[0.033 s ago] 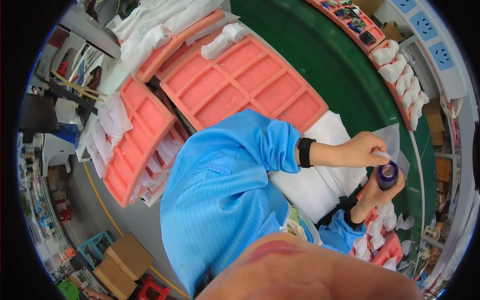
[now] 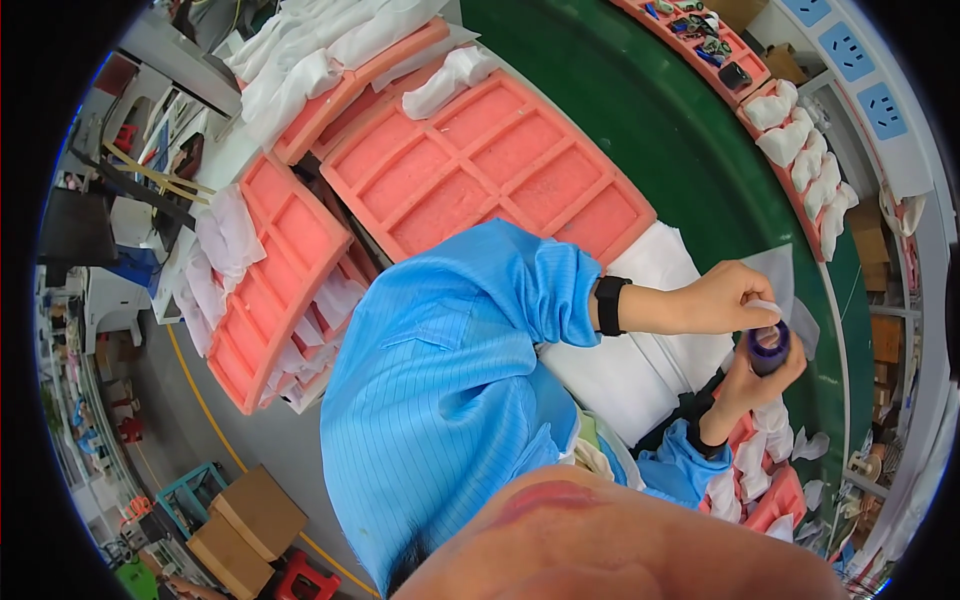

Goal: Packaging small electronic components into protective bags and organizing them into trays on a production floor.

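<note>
My left hand (image 2: pixel 728 300), on the arm with the blue sleeve and black wristband, pinches a thin white translucent sheet (image 2: pixel 780 275) at its lower edge. My right hand (image 2: pixel 745 388) comes up from below and grips a small dark purple round object (image 2: pixel 768 350). The fingers of my left hand press the sheet against the top of this object. Both hands meet over the right side of the green work surface (image 2: pixel 650 120). Part of the purple object is hidden by my fingers.
A large pink compartment tray (image 2: pixel 490 170) lies on the bench at centre. Another pink tray (image 2: pixel 285 275) leans at the left among white wrappings. A stack of white sheets (image 2: pixel 640 370) lies under my left forearm. Wrapped white pieces (image 2: pixel 800 150) fill a tray at the right. Cardboard boxes (image 2: pixel 255 515) stand on the floor.
</note>
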The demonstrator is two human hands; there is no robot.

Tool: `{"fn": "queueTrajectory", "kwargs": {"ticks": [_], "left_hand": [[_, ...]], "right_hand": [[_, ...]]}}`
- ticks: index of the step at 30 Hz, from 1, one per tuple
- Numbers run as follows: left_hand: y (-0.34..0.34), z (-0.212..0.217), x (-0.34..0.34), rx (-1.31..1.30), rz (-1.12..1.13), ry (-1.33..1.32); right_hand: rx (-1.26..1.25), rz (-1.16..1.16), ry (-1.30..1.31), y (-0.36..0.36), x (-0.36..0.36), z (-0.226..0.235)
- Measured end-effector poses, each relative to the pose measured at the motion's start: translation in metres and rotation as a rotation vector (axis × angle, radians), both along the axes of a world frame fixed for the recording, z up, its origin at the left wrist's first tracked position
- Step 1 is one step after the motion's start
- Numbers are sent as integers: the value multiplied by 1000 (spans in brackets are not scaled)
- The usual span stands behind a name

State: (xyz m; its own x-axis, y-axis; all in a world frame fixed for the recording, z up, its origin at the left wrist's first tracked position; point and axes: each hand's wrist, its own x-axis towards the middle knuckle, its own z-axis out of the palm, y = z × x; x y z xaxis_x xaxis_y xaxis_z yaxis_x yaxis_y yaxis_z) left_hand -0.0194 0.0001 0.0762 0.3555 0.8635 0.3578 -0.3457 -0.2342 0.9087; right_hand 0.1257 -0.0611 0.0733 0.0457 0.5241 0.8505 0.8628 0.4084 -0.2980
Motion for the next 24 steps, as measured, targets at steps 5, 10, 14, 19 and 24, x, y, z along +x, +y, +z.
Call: {"fn": "queueTrajectory", "kwargs": {"ticks": [5,10,14,19,24], "left_hand": [[-16,3,4,280,204,-23],[-35,2,9,783,447,241],[-50,1,10,903,393,433],[-57,3,8,791,195,411],[-34,11,6,711,337,376]], "right_hand": [[-147,52,-110,0,-5,-7],[-146,57,-73,-2,-3,-7],[-197,15,-2,-5,-3,-2],[-405,23,472,-3,16,-12],[-398,173,1036,-8,21,-21]]}}
